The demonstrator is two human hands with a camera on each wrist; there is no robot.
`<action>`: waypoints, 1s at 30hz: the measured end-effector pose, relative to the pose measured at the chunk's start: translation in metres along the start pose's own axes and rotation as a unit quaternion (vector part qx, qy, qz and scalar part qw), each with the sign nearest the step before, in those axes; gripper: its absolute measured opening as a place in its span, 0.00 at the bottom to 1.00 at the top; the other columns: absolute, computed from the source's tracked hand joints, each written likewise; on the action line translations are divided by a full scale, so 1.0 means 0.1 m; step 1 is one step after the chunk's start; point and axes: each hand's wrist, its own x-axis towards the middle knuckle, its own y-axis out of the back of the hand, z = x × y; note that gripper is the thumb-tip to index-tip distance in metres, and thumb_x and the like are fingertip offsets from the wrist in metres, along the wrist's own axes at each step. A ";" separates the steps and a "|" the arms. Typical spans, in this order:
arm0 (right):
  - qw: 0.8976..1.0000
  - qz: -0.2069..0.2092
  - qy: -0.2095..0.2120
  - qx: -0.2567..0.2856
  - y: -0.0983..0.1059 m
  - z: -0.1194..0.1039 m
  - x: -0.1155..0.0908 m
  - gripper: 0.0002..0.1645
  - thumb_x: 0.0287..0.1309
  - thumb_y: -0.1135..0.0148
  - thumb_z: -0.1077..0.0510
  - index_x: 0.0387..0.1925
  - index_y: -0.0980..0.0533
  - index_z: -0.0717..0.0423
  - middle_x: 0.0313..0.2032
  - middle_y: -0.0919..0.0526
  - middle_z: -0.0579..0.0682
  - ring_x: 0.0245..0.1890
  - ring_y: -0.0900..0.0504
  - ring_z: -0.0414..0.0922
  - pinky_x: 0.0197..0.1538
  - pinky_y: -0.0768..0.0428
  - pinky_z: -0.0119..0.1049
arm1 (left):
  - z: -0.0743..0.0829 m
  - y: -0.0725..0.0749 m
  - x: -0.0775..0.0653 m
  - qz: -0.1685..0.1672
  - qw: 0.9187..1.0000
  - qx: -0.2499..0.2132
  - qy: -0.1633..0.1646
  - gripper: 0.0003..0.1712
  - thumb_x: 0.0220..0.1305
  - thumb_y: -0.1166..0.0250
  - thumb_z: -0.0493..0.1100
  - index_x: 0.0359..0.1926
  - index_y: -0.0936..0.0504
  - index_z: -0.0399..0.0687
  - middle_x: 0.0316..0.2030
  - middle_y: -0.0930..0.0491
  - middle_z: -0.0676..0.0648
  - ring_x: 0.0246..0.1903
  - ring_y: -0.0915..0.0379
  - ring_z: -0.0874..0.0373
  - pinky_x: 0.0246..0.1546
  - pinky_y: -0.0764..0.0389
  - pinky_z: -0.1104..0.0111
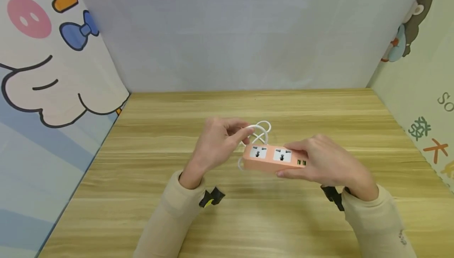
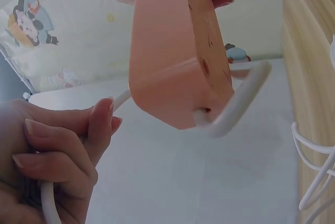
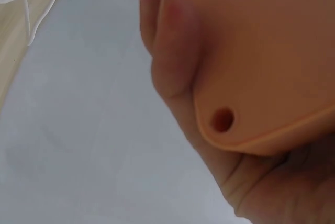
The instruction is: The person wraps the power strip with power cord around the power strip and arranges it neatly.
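Observation:
A peach-orange power strip (image 1: 264, 165) with two white sockets and two USB ports is held above the wooden table. My right hand (image 1: 324, 161) grips its right end, thumb on the near side and fingers on the far side. A round hole (image 3: 223, 120) shows in the strip's underside in the right wrist view. My left hand (image 1: 217, 143) pinches the white cord (image 1: 267, 136) between thumb and forefinger, just left of the strip. More cord (image 2: 48, 203) passes under its curled fingers. In the left wrist view, a bent cord length (image 2: 246, 101) loops at the strip's end.
Loose loops of the white cord (image 2: 314, 166) lie on the wooden table (image 1: 117, 195). A pale grey backdrop (image 1: 230, 33) rises behind the table. Printed cartoon panels stand at the left (image 1: 53, 72) and right (image 1: 422, 92). A black strap mount (image 1: 212, 197) sits at the left wrist.

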 end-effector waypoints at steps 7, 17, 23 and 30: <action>0.999 0.037 -0.009 -0.024 0.00 0.00 0.02 0.21 0.51 0.25 0.35 0.35 0.17 0.44 0.19 0.26 0.34 0.17 0.34 0.30 0.25 0.32 0.28 | 0.11 -0.01 -0.05 0.013 1.000 0.009 -0.023 0.09 0.68 0.31 0.43 0.41 0.10 0.43 0.22 0.14 0.53 0.20 0.21 0.61 0.18 0.32 0.74; 0.996 0.087 -0.019 -0.026 -0.05 0.01 0.07 0.19 0.54 0.26 0.37 0.38 0.16 0.44 0.17 0.25 0.36 0.16 0.33 0.31 0.24 0.33 0.28 | 0.18 -0.02 -0.09 0.015 1.000 0.009 -0.018 0.10 0.69 0.32 0.42 0.44 0.11 0.39 0.24 0.13 0.49 0.19 0.20 0.63 0.16 0.31 0.74; 0.984 0.171 -0.021 -0.036 -0.08 -0.03 0.08 0.22 0.53 0.24 0.41 0.43 0.15 0.50 0.16 0.26 0.37 0.14 0.35 0.32 0.21 0.35 0.29 | 0.21 -0.02 -0.10 0.017 1.000 0.003 -0.020 0.10 0.69 0.33 0.42 0.43 0.11 0.41 0.20 0.16 0.52 0.12 0.32 0.65 0.13 0.41 0.74; 0.971 0.238 -0.023 -0.027 -0.10 -0.07 0.10 0.24 0.50 0.21 0.45 0.46 0.14 0.53 0.18 0.22 0.40 0.15 0.34 0.33 0.21 0.35 0.29 | 0.20 -0.03 -0.11 0.018 0.999 -0.008 -0.049 0.11 0.71 0.35 0.46 0.39 0.11 0.44 0.16 0.19 0.54 0.10 0.41 0.66 0.12 0.43 0.73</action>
